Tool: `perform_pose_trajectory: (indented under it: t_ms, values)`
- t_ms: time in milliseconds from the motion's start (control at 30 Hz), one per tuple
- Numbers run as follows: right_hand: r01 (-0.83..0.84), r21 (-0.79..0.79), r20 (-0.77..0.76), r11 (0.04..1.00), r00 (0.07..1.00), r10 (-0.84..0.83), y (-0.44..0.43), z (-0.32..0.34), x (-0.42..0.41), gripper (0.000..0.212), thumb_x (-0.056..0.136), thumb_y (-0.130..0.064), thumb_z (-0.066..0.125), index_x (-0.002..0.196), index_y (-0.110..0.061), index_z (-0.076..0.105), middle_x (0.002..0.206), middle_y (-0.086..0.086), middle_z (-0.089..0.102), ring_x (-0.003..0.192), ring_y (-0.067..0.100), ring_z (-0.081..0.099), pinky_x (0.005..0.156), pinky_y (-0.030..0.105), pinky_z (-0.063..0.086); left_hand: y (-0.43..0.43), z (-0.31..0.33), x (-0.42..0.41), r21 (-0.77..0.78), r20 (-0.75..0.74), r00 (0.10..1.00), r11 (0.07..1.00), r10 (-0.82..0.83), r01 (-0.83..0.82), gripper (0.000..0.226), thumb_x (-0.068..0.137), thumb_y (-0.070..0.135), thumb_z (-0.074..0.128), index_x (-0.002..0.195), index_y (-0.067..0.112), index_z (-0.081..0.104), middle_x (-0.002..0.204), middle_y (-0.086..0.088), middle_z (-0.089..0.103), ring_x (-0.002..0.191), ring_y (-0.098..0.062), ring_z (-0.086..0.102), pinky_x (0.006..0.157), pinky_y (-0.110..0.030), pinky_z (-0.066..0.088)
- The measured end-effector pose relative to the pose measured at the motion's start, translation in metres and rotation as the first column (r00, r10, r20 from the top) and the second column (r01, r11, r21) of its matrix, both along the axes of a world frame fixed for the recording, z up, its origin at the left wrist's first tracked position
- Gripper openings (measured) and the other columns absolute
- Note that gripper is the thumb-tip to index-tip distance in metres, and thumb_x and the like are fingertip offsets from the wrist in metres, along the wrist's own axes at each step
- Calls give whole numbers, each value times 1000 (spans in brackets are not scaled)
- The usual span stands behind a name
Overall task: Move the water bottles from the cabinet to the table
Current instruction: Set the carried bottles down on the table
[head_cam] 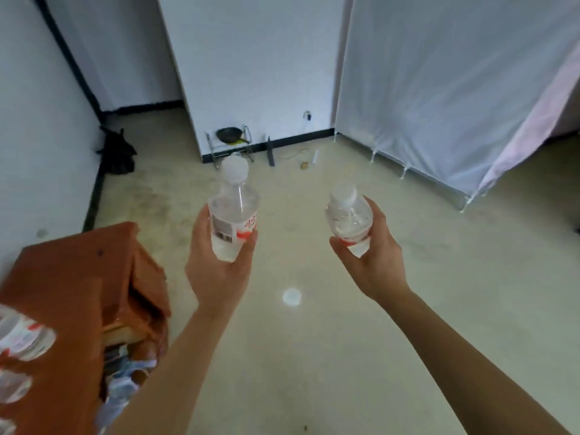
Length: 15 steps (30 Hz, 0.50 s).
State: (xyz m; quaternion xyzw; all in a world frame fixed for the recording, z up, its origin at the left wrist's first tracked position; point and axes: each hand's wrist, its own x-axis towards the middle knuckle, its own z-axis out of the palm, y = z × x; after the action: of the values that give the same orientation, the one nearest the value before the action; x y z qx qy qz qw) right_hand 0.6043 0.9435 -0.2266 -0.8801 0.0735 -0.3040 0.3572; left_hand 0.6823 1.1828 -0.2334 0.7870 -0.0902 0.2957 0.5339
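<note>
Leftmost, at the frame's lower edge: a brown cloth-covered unit, its front gaping open, with crumpled plastic wrap showing inside. Three blurred bottles with red-and-white labels lie against its near side at the picture's border; whether they rest on the unit or in front of it cannot be told.

Item, one left hand, palm up, fingers closed around the lower half of one clear water bottle. The bottle stands nearly upright, white cap on top, barcode facing the camera, red-and-white label partly covered by the fingers.

Item, one pale round spot on the floor, between the two forearms.

Item, one right hand, palm up, clamped on a second water bottle. This one tilts its white cap toward the camera, base pointing down into the palm.

Both bottles are held in the air above the bare floor, well apart from each other.

Background, far wall: one black bag in the left corner; one wire rack carrying one dark pan; small scattered bits near the skirting, too small to tell. At right, one white fabric wardrobe cover on short legs.
</note>
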Motion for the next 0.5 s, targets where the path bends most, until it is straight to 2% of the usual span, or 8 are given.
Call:
perform_pose_trajectory:
  t_ms: [33,133,167,267,400,500]
  values:
    - [36,-24,13,999,999,-36,-27,4,-15,81,86,-34,80,148,-34,28,143,-2,58,112,21,63,84,30,48,-29,8,-4,-5,30,999,999,-44,44,68,80,43,81,138,26,50,125,10,65,103,6,62,87,-8,46]
    - [196,-96,53,976,980,-191,-150,16,-93,79,84,-32,83,149,-27,39,140,-2,61,106,15,61,82,26,47,-169,21,-30,-51,52,976,975,-214,216,66,75,42,85,133,30,55,112,13,71,95,-6,71,82,-34,59]
    - [251,-122,48,960,968,-247,-187,18,-119,78,83,-31,84,149,-24,42,139,-2,62,103,16,62,81,25,47,-212,23,-41,-76,37,961,958,-275,277,66,74,41,86,132,31,55,108,15,71,92,-7,71,81,-37,60]
    - [423,-80,15,902,906,-424,-287,30,-194,80,83,-34,83,150,-29,39,139,-3,62,108,22,64,83,28,47,-336,35,-88,-99,21,907,901,-421,421,65,71,36,90,126,36,55,98,29,68,87,3,69,79,-32,59]
    - [595,63,27,802,802,-597,-386,49,-263,81,85,-32,81,151,-33,34,131,-6,62,109,24,62,82,29,43,-461,50,-138,-86,-4,806,804,-591,589,67,67,36,91,123,37,53,95,42,64,86,9,67,79,-24,54]
    - [674,143,47,725,727,-685,-446,51,-299,82,85,-31,81,151,-33,34,122,-19,54,105,13,59,82,30,44,-543,55,-166,-77,-30,724,724,-689,685,67,69,35,90,123,37,51,99,44,63,90,8,66,82,-24,54]
